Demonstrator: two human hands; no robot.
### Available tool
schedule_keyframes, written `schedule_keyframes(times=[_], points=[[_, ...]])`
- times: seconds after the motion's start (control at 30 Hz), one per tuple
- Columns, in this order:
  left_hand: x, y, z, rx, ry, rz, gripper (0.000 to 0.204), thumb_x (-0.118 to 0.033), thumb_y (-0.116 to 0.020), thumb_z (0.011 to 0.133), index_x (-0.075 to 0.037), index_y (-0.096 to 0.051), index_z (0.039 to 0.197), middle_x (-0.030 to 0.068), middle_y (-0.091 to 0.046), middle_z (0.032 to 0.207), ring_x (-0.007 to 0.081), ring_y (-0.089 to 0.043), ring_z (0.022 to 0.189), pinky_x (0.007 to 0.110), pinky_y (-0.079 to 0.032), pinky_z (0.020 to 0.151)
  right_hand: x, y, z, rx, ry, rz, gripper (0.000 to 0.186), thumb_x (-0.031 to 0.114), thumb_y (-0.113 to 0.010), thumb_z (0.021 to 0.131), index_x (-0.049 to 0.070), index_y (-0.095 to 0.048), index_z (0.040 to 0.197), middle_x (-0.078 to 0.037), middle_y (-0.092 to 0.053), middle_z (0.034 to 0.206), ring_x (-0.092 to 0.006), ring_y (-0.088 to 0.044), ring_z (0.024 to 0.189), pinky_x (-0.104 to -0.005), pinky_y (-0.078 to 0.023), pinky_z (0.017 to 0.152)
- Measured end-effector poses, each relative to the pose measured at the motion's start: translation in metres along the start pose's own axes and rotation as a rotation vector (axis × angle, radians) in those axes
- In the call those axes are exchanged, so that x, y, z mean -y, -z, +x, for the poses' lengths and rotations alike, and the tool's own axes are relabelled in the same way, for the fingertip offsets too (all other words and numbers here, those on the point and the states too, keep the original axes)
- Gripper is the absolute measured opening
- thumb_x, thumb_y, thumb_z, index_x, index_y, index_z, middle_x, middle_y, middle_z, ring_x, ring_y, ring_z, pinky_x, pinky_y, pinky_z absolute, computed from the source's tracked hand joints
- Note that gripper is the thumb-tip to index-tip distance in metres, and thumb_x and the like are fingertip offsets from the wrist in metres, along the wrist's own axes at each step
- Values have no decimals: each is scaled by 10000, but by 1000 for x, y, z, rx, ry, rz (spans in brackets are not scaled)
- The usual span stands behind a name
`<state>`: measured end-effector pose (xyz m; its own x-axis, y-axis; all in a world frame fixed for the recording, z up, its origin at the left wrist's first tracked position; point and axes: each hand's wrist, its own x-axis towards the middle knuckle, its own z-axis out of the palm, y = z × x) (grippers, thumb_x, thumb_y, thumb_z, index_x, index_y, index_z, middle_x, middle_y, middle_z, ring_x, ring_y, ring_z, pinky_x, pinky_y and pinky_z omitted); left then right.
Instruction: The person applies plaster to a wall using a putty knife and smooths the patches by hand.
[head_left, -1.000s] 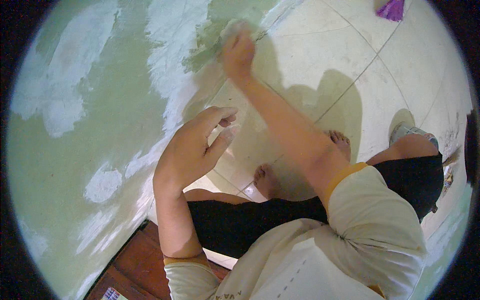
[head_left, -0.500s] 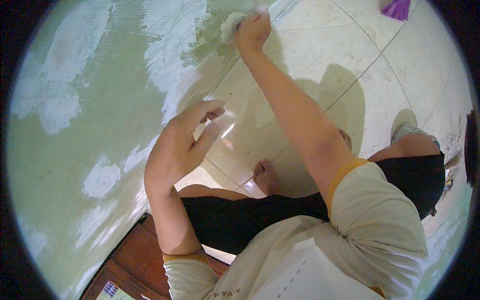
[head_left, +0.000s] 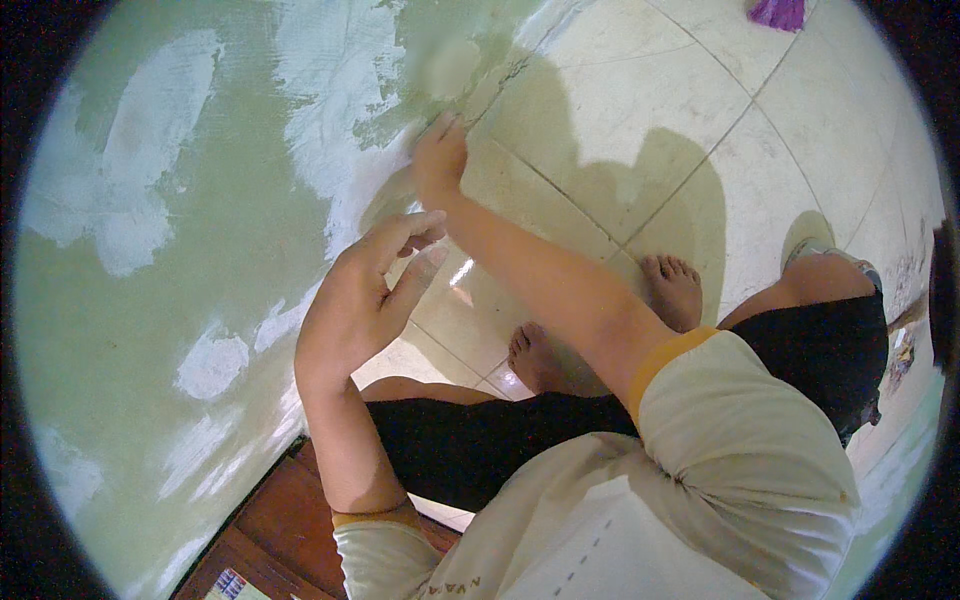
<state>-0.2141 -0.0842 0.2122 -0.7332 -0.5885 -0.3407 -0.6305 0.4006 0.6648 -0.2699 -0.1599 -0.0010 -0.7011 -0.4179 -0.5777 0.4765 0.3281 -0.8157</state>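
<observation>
Surroundings: a green painted wall with rough white filler patches (head_left: 180, 200) takes up the side beyond the left hand; pale glossy floor tiles with dark grout lines (head_left: 640, 130) spread beyond the right hand.
Far corner: a purple cloth-like scrap (head_left: 778, 12) lies on the tiles, well apart from both hands.
Below the arms: two bare feet (head_left: 672, 290) rest on the tiles beside the right forearm; black trousers (head_left: 480, 440) and a cream short-sleeved shirt with an orange cuff (head_left: 740, 460) fill the space nearer the body.
Near corner: a reddish-brown wooden surface (head_left: 270, 530) lies under the left elbow.
In the way: the right forearm crosses over the tiles and casts a broad shadow on them.
Right hand (head_left: 440, 165): stretched out to the seam where wall meets floor, fingers bent together against the wall's foot; whether anything is pinched in it cannot be told.
Left hand (head_left: 365, 300): held empty in the air, fingers loosely spread and slightly curled, just beside the right forearm.
</observation>
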Motion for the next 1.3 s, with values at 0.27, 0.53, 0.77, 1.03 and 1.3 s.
schedule_keyframes(times=[0.27, 0.53, 0.77, 1.03, 1.3], points=[[-3, -2, 0, 5, -19, -27, 308, -98, -605, 885, 16, -568, 1169, 172, -647, 1047, 280, -624, 947, 353, -479, 854, -7, 13, 132, -205, 166, 2, 461, 331, -371, 981, -70, -598, 992, -308, -619, 966, -458, -591, 926, -512, -439, 822], [-1, -2, 7, 23, -16, -13, 309, -96, -607, 882, 10, -569, 1170, 173, -645, 1062, 279, -624, 966, 351, -478, 863, -50, 3, 68, -123, 352, -71, 403, 308, -378, 985, -27, -545, 1134, -292, -612, 1009, -466, -580, 959, -510, -457, 831], [9, 6, -10, -16, 12, -2, 316, -112, -609, 885, 13, -563, 1172, 161, -645, 1055, 277, -623, 960, 360, -479, 864, 9, 31, 158, -144, 245, -4, 432, 321, -403, 964, -63, -578, 1057, -296, -619, 1003, -463, -588, 938, -503, -451, 826], [1, -7, 9, 57, 22, 8, 303, -94, -610, 881, 3, -567, 1165, 158, -649, 1051, 274, -626, 955, 360, -479, 858, -54, 11, 66, -18, 301, -233, 445, 343, -409, 966, -53, -597, 1046, -309, -606, 1051, -461, -580, 985, -503, -445, 853], [-3, 2, 11, -11, -19, -13, 303, -98, -615, 879, 7, -567, 1159, 162, -644, 1056, 286, -623, 941, 360, -479, 853, -6, 47, 185, -88, 188, -77, 481, 370, -393, 981, -74, -571, 1030, -307, -618, 943, -437, -597, 938, -511, -445, 831]])
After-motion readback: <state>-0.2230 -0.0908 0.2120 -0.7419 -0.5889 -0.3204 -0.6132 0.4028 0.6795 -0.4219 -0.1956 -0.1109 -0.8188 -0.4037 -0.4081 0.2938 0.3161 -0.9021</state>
